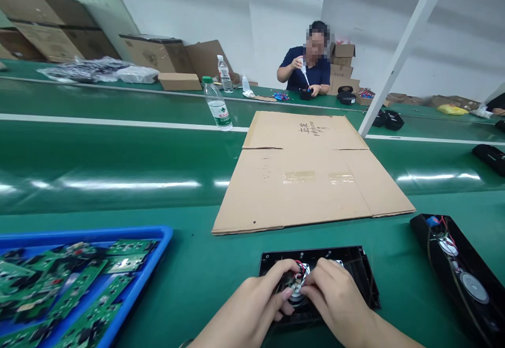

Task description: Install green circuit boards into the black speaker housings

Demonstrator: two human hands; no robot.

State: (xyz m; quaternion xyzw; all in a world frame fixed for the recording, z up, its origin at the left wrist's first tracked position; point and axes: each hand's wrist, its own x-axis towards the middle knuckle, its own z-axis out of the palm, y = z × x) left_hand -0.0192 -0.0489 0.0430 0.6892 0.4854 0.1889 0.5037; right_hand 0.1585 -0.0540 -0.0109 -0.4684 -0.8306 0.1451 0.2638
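Note:
A black speaker housing (355,269) lies open on the green table near the front edge. Both hands work inside it. My left hand (256,306) and my right hand (335,298) meet over a round speaker driver with red wires (299,279), fingertips pinching at the wires and a small part between them. Most of the driver is hidden under my fingers.
A blue tray (158,253) with several green circuit boards sits at front left. A flattened cardboard sheet (311,179) lies beyond the housing. Another open black housing (461,274) is at right. A water bottle (216,106) stands farther back. A person in a dark shirt (305,71) works across the belt.

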